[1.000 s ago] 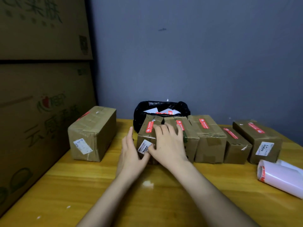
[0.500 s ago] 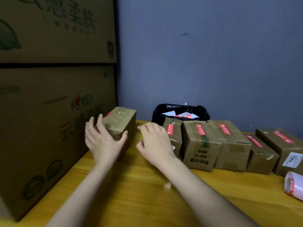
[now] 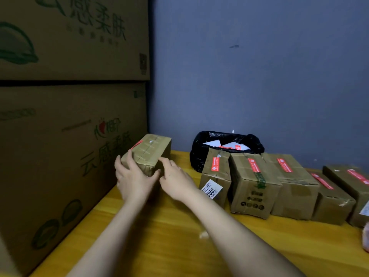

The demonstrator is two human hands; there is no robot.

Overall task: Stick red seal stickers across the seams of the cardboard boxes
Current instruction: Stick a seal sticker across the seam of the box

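**Boxes on wooden table – stock at hand, L to R**

Large cartons: two, stacked, brown w/ green print, far left, standing against the table edge.

Lone box: small cardboard, taped, near the cartons at table's left rear. Red seal sticker shows at its far left top edge; how far it crosses the seam can't be told from this angle.

Left hand: on the lone box's near end, fingers up over the near left corner, thumb stretched along the front face – grasping it.

Right hand: just beside the left, fingers straight, tips touching the box's near right edge; not curled round it.

Black bag: open, at rear by the blue wall, white and red paper scraps inside.

Row of boxes, right of the hands, side by side and touching:
- Box 1: narrow, red sticker on top, white label on front w/ "2002".
- Box 2: red sticker on top, green tape and dark print on front.
- Box 3: red sticker on top.
- Box 4: lower, red sticker along top.
- Box 5: cut off at right edge, red sticker on top.

Pale roll: partly in view, bottom right, blurred.
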